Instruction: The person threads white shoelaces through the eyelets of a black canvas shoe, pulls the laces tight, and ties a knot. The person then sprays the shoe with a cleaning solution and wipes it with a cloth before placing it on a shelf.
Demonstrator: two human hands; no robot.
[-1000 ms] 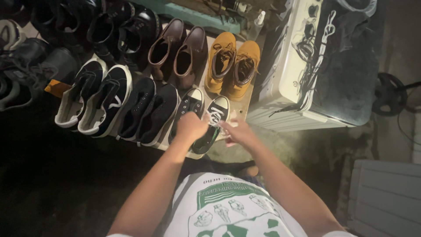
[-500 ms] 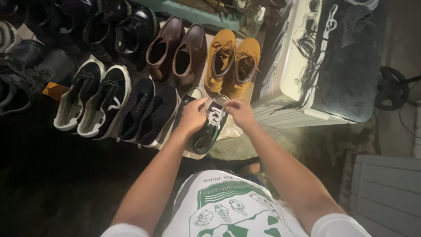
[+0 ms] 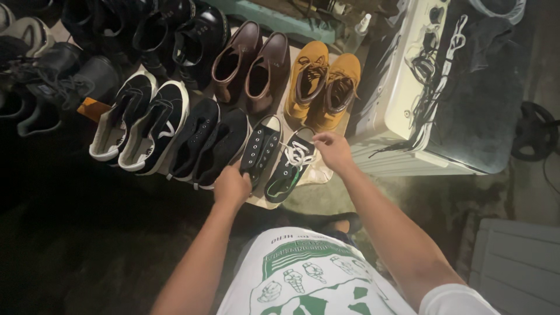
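Observation:
A pair of black lace-up sneakers stands at the near end of a shoe row. My left hand (image 3: 231, 188) is curled at the heel of the left black sneaker (image 3: 262, 146); its fingertips are hidden. My right hand (image 3: 332, 150) pinches the toe end of the right black sneaker (image 3: 287, 172), which has loose white laces and a green insole. Both sneakers rest on a pale sheet (image 3: 318, 174) on the ground. My white shirt with a green print fills the bottom of the view.
Black slip-ons (image 3: 210, 143) and black-and-white sneakers (image 3: 140, 119) lie to the left. Brown shoes (image 3: 251, 64), tan boots (image 3: 324, 87) and black boots (image 3: 175, 29) stand behind. A white box (image 3: 402, 111) draped with black cords stands on the right, with a grey slatted panel (image 3: 513, 262) below it.
The right black sneaker, held up in both hands before, now sits on the ground beside its mate. My left hand has dropped to the left sneaker's heel; my right hand has moved to the toe.

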